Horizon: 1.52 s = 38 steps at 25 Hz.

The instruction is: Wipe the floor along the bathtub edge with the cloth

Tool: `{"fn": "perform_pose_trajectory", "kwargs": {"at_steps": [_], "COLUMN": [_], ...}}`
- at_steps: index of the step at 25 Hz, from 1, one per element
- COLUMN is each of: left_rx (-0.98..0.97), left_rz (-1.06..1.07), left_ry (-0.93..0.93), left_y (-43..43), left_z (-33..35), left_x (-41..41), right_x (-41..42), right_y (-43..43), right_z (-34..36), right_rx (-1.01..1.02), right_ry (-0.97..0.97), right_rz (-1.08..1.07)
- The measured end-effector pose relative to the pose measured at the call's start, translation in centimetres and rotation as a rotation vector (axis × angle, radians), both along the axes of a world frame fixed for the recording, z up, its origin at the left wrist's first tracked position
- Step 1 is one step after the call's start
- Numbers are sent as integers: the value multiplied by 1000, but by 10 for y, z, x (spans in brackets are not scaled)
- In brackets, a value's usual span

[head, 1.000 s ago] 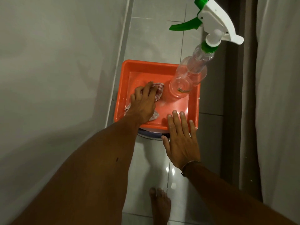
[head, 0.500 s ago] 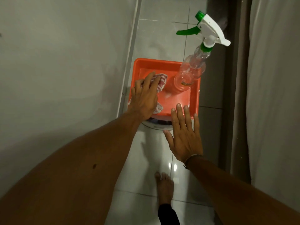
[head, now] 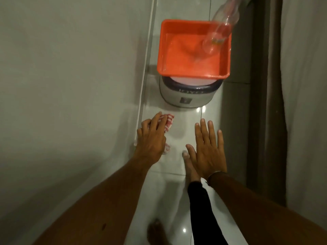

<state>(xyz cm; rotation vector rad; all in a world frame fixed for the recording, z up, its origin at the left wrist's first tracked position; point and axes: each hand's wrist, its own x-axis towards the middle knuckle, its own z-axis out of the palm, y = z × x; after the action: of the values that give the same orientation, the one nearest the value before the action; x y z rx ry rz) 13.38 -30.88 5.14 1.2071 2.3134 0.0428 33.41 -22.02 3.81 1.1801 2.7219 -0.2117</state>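
A red-and-white striped cloth (head: 167,123) is bunched under my left hand (head: 151,137), which grips it low over the glossy white floor tiles (head: 178,137). The hand sits right beside the pale bathtub wall (head: 70,85), close to its white bottom edge strip (head: 144,82). My right hand (head: 208,147) hovers open and flat, fingers spread, to the right of the left hand, holding nothing. Whether the cloth touches the floor is not clear.
An orange basin (head: 193,71) with water rests on a grey-white lidded bin (head: 187,98) just beyond my hands. A clear spray bottle (head: 221,32) stands in the basin's far right corner. My bare feet (head: 192,168) are below. A dark door frame (head: 261,103) and curtain (head: 304,85) line the right.
My left hand lifted the cloth out of the orange basin and brought it down and toward me, beside the tub edge. My right hand came off the basin rim and lowered too.
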Motion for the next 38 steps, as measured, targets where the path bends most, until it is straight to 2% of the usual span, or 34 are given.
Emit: {"fn": "perform_pose_trajectory", "kwargs": {"at_steps": [5, 12, 18, 25, 29, 38], "left_rx": [-87, -110, -55, -67, 46, 171], "left_rz": [-18, -99, -42, 40, -83, -143], "left_ry": [-45, -23, 1, 76, 172, 254], "left_y": [-102, -173, -144, -128, -143, -139], "left_z": [-64, -160, -255, -339, -362, -379], "left_x": [61, 107, 78, 44, 44, 32], "right_x": [47, 88, 72, 52, 57, 62], "right_y": [-99, -173, -153, -119, -133, -143], "right_z": [-43, -136, -235, -327, -358, -383], "right_rx": [-70, -95, -184, -137, -127, -43], "right_ry": [-22, -95, -127, -56, -12, 86], "right_rz": [-41, 6, 47, 78, 51, 13]}}
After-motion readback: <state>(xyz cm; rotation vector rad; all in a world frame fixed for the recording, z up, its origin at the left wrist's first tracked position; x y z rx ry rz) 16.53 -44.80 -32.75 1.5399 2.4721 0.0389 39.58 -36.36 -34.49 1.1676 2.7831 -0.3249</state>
